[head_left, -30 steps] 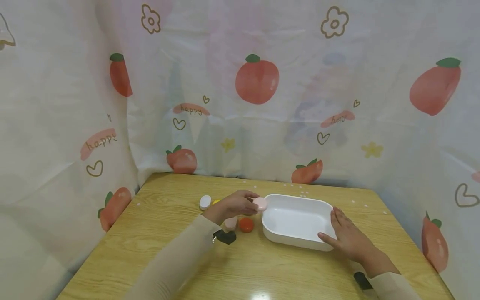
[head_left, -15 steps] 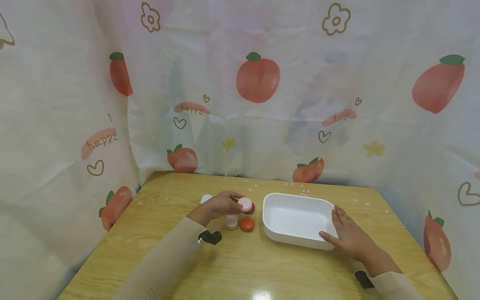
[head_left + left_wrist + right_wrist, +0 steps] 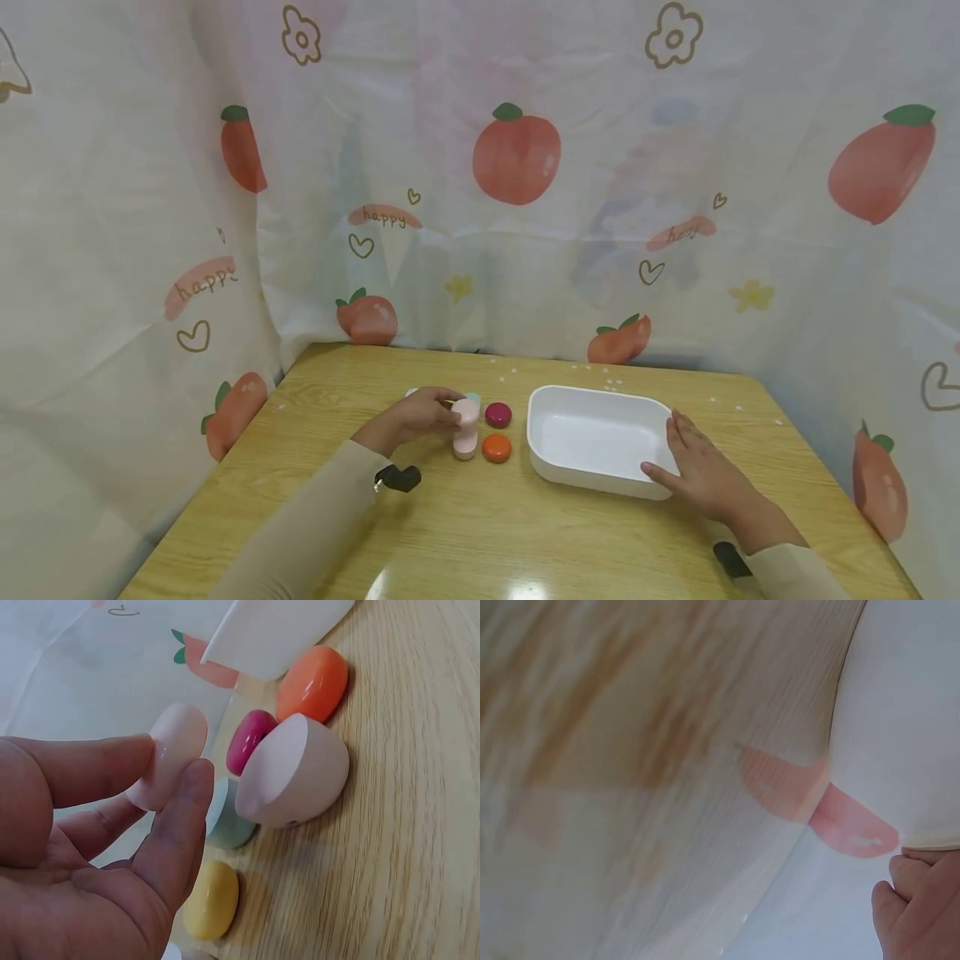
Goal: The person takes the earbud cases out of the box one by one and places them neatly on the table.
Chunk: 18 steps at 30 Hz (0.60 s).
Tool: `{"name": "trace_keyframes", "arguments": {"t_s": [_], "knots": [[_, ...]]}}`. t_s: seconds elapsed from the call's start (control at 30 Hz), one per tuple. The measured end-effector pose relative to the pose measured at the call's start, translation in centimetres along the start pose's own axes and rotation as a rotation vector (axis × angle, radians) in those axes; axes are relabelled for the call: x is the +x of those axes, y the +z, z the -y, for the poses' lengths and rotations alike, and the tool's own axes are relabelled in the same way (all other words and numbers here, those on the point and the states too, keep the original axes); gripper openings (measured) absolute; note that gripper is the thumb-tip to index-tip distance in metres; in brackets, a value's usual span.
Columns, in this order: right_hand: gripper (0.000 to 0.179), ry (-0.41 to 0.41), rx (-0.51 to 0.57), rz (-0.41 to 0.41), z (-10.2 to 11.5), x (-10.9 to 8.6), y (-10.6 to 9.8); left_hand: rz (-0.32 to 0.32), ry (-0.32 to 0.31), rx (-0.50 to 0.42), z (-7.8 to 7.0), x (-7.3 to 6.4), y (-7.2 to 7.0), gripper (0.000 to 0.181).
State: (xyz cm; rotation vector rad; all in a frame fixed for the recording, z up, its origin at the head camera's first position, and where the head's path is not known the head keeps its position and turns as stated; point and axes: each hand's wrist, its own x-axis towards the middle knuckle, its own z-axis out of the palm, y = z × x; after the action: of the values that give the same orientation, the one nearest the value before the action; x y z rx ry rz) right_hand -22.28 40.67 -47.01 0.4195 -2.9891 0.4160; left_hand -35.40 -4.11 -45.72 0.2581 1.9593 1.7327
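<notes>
Our left hand [image 3: 420,412] sits left of centre in the head view, and its grip pinches a pale pink pebble [image 3: 169,754] between thumb and fingers; the left wrist view shows that flat oval held on edge, its long axis running up and slightly right in the frame. Just right of it in that view stands a larger pink half-dome piece [image 3: 296,776], with a magenta pebble [image 3: 251,739] and an orange pebble [image 3: 313,682] beyond it, a pale teal one [image 3: 225,821] behind the fingers and a yellow one [image 3: 212,900] at the lower middle. All of these rest on the wooden desk [image 3: 480,533].

The white tray [image 3: 596,400] lies to the right of the held pebble in the head view, past the magenta and orange pieces, and well apart from our left hand. Our right hand [image 3: 701,475] is the nearer one to the tray: its grip is wide, fingers straight and resting on the tray's right end. The right wrist view is blurred and shows only the tray's rim and some knuckles.
</notes>
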Motion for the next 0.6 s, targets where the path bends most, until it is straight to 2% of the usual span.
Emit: {"name": "trace_keyframes", "arguments": {"t_s": [0.2,0.43,0.6], "knots": [[0.095,-0.004,0.003,-0.004,0.0,0.0,-0.3,0.005,0.002,-0.035,0.2,-0.4,-0.7,0.045],[0.095,0.005,0.024,0.0,-0.4,-0.2,-0.2,0.024,-0.002,-0.054,1.4,-0.7,-1.6,0.046],[0.096,-0.006,0.037,-0.005,-0.3,-0.1,0.0,-0.006,-0.012,-0.035,2.2,-1.3,-2.4,0.042]]}}
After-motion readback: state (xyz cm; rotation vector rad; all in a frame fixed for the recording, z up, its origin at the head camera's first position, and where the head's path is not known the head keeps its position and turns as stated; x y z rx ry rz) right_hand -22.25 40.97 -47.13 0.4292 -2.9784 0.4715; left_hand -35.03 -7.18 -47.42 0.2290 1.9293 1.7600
